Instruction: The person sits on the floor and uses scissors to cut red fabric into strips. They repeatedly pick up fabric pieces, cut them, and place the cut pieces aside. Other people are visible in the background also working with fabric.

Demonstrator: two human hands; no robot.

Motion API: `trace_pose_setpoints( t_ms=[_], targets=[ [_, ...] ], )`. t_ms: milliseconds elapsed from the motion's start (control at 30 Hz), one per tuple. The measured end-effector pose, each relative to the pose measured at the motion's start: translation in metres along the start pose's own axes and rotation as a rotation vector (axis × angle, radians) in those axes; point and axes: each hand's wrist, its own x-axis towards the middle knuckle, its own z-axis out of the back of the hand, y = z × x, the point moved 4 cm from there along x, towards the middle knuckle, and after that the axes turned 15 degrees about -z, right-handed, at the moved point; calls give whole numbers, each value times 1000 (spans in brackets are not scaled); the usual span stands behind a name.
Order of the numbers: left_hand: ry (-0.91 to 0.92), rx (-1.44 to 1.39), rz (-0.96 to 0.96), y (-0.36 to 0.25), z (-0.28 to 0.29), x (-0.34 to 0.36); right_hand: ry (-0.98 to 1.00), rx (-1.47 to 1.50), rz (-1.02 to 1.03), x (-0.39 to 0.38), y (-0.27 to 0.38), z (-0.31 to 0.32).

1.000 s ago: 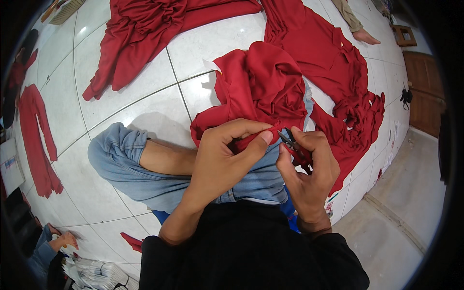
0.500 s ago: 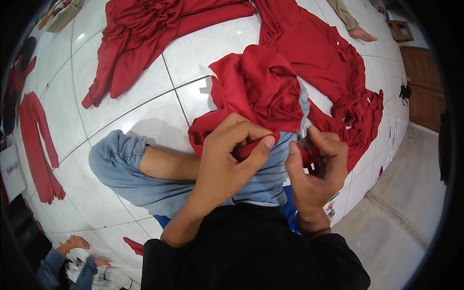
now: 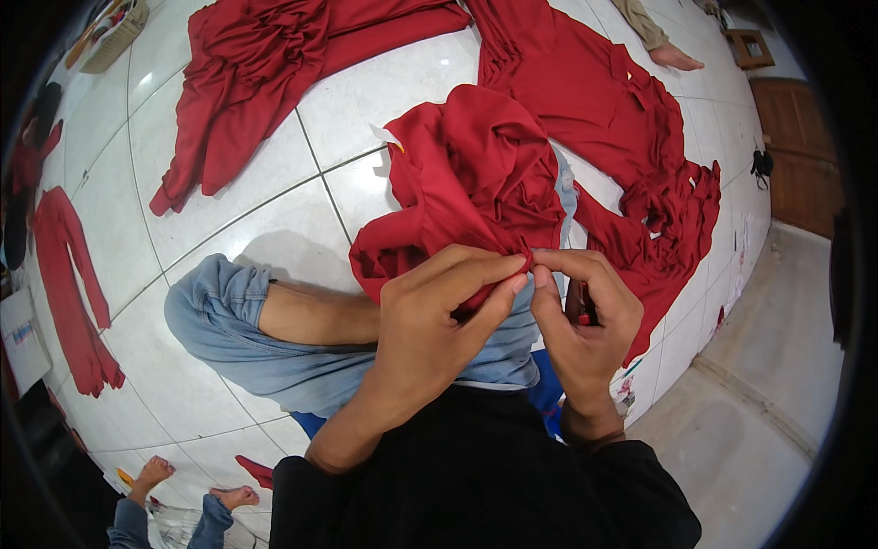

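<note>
A bunched red garment [image 3: 471, 178] lies over my lap and the floor in front, with a small white tag [image 3: 387, 136] sticking out at its left side. My left hand [image 3: 425, 306] is closed, pinching a fold of its near edge between thumb and forefinger. Right beside those fingertips, my right hand [image 3: 590, 316] pinches the same edge with thumb and index finger. Tucked in the right palm is a small dark and red object [image 3: 583, 306], mostly hidden by the fingers; its kind cannot be made out.
More red garments [image 3: 585, 91] are spread on the white tiled floor [image 3: 229, 265] ahead and to the right; another [image 3: 69, 284] lies at the left. A wicker basket [image 3: 114, 37] stands far left. Other people's bare feet show at upper right [image 3: 677, 59] and lower left [image 3: 155, 471].
My right hand has come left and up to meet the left fingertips at the cloth edge, its thumb and forefinger now closed there. Feet at lower left have shifted.
</note>
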Motion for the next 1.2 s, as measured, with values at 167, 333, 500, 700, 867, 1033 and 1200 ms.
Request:
trace_pose_setpoints(
  t_ms=[167, 333, 500, 700, 867, 1033, 1200],
  targets=[
    [116, 174, -124, 3, 5, -1, 266, 273, -167, 20, -28, 5],
    [172, 401, -295, 25, 14, -4, 516, 1547, -712, 34, -79, 13],
    [329, 443, -339, 43, 1, -17, 937, 1103, -791, 22, -84, 18],
    [438, 532, -356, 59, 10, -34, 347, 467, -703, 37, -132, 98],
    [388, 487, -382, 54, 9, -33, 559, -374, -17, 6, -154, 75],
    [246, 522, -315, 39, -6, -33, 186, 769, -294, 30, -165, 60],
    [90, 738, -536, 52, -11, -56, 809, 1426, -424, 46, -154, 43]
  ],
)
